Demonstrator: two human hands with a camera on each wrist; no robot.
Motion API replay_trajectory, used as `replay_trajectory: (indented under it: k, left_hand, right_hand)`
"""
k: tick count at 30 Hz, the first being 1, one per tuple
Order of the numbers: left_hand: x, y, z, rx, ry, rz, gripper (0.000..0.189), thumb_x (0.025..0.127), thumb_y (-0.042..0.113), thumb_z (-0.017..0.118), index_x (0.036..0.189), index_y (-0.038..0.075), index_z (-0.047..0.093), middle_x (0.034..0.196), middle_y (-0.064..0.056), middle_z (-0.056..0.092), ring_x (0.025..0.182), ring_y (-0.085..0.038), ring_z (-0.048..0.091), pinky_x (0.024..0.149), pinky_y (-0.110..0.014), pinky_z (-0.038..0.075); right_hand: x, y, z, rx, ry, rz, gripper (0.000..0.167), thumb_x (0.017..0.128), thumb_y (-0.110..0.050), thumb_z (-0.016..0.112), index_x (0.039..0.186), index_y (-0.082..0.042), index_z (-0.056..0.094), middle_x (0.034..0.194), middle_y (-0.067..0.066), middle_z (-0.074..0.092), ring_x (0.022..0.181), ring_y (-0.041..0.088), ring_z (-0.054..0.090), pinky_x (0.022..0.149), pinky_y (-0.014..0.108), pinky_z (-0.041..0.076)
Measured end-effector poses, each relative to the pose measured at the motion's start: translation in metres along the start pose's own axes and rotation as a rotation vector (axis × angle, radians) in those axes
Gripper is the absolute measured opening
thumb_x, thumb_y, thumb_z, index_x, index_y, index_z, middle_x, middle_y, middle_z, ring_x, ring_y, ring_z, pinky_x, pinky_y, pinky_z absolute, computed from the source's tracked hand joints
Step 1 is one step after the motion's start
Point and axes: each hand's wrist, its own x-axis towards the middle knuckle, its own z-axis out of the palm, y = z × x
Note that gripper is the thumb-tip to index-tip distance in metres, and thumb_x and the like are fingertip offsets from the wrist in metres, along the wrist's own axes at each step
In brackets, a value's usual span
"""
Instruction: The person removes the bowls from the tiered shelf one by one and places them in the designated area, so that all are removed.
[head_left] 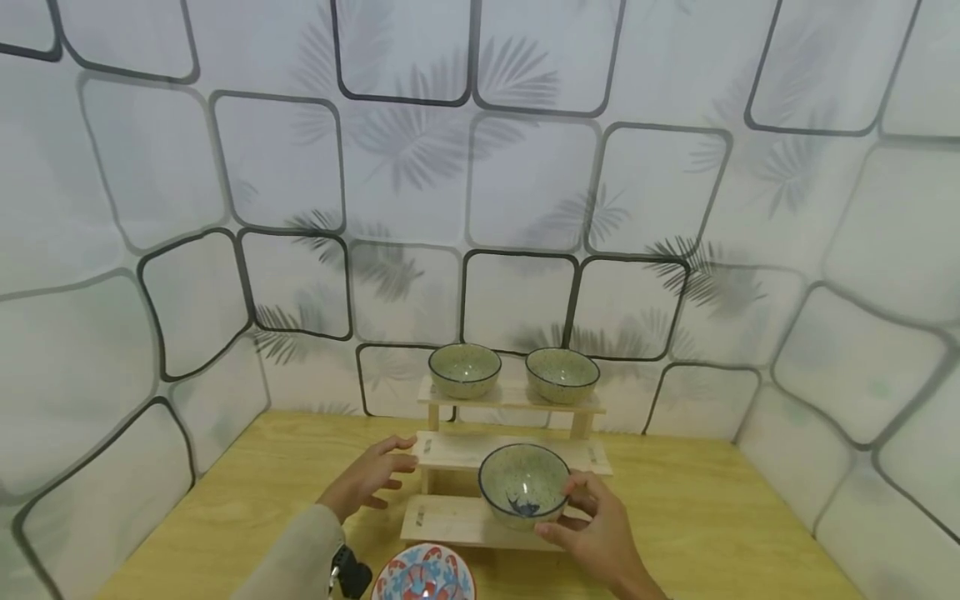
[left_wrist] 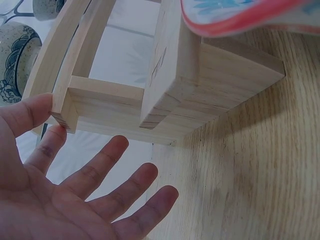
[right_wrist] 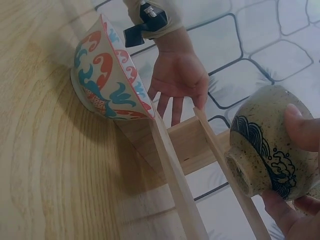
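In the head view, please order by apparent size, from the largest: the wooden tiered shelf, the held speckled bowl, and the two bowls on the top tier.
1. Wooden tiered shelf
2. Held speckled bowl; it is nearer, so real size is unsure
3. Top-left bowl and top-right bowl: they look alike, so not ranked

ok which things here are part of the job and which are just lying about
Part of it, likely:
- speckled bowl in right hand
- wooden rack by left hand
- two matching bowls on top

Seemingly just there:
- red-patterned bowl on table
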Motion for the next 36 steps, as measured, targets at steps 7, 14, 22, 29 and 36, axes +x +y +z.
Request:
replay_trajectory:
  k: [7,14,22,29,36]
  left_hand:
    - [0.001,-0.002,-0.001,-0.004,0.000,-0.010,0.056,0.096,0.037,0.059,0.146,0.017,0.044,0.132,-0.020,0.055,0.116,-0.052,0.050,0.078,-0.062,0.046]
    - [0.000,0.002,0.000,0.004,0.003,-0.001,0.056,0.096,0.037,0.059,0.146,0.017,0.043,0.133,-0.021,0.054,0.116,-0.051,0.050,0.079,-0.063,0.045]
    - [0.001,0.002,0.000,-0.006,-0.009,-0.013,0.057,0.096,0.036,0.059,0.147,0.017,0.042,0.133,-0.021,0.054,0.116,-0.051,0.050,0.078,-0.062,0.046]
    - [0.005,0.000,-0.002,-0.026,-0.025,-0.046,0.064,0.095,0.038,0.059,0.150,0.014,0.037,0.134,-0.023,0.053,0.115,-0.052,0.051,0.078,-0.062,0.046]
    - [0.005,0.001,-0.002,-0.048,-0.034,-0.048,0.064,0.096,0.038,0.059,0.151,0.014,0.036,0.135,-0.022,0.053,0.115,-0.051,0.051,0.077,-0.061,0.047]
  right_hand:
    - [-0.001,0.010,-0.004,0.061,-0.043,0.053,0.052,0.061,0.013,0.085,0.096,0.001,0.048,0.133,0.027,0.045,0.101,0.039,0.063,0.071,0.036,0.056]
    - [-0.008,0.006,-0.010,0.080,-0.072,0.082,0.053,0.064,0.009,0.085,0.097,0.003,0.044,0.138,0.034,0.038,0.097,0.038,0.064,0.070,0.037,0.056]
    - [-0.013,0.016,-0.019,0.059,-0.087,0.105,0.053,0.063,0.005,0.087,0.094,0.002,0.045,0.127,0.030,0.047,0.094,0.032,0.066,0.069,0.038,0.057]
    - [-0.020,0.018,-0.023,0.059,-0.146,0.116,0.052,0.064,0.003,0.088,0.093,0.006,0.045,0.135,0.037,0.041,0.095,0.029,0.067,0.071,0.036,0.056]
    - [-0.023,0.020,-0.027,0.064,-0.196,0.081,0.051,0.066,0.003,0.087,0.090,0.005,0.042,0.136,0.042,0.036,0.104,0.040,0.059,0.073,0.036,0.055]
